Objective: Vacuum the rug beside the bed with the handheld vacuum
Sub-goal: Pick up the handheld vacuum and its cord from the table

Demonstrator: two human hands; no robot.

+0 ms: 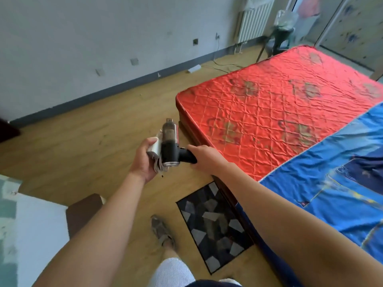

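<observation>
As I view it through the head camera, the right hand (204, 160) grips the black handle of the handheld vacuum (170, 150), fingers wrapped round it and thumb along the top. The vacuum is held in the air between the two hands, its clear dust cup and nozzle pointing away from me. The left hand (143, 162) sits just left of the vacuum body and clasps a pale folded piece (155, 154) — cloth or paper, I cannot tell — which lies against the vacuum's side, with the thumb pressed on its top edge. The hands are close together, parted only by the vacuum.

Below the hands and nearer me lies the rug (213, 224), a dark rectangle with grey angular patches. It lies flat on the wooden floor (93, 146), its long edge just beside the bed (269, 112). The vacuum is held above the floor and apart from the rug. Right of the right hand stretches the bed's red quilted mattress; a blue cover (331, 183) overlies its nearer part, beyond the right forearm. Below the left forearm — a shoe (162, 232) on the floor, just left of the rug. Far beyond the hands, a white radiator (255, 21) stands against the grey wall (83, 48).
</observation>
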